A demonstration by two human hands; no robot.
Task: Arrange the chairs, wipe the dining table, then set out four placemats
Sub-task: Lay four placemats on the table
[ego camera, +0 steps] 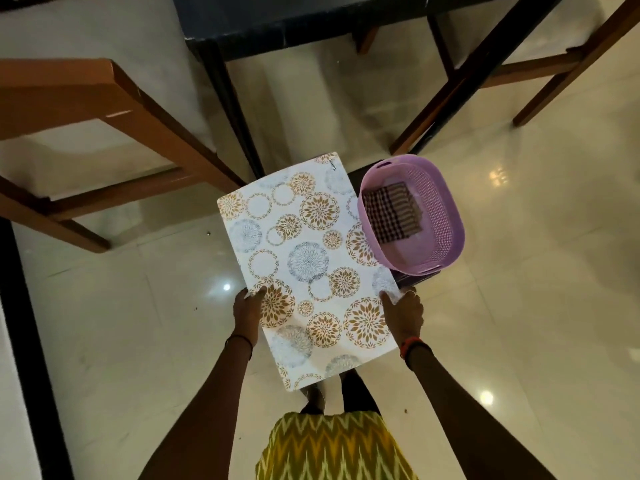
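Note:
I hold a white placemat [304, 268] printed with gold and grey floral circles, flat in front of me at the centre of the view. My left hand [247, 311] grips its left edge and my right hand [403, 311] grips its right edge. I cannot tell whether more mats are stacked under it. Just to its right a purple plastic basket [440, 223] sits on a small dark stool, with a folded checked cloth [391, 213] inside. The dark dining table [298, 26] is at the top, with a wooden chair [69, 109] to the left.
Another wooden chair [540, 67] stands at the upper right beside the table's dark legs [235, 112]. The floor is glossy pale tile [536, 271], with a dark strip [31, 341] along the left. My feet show below the placemat.

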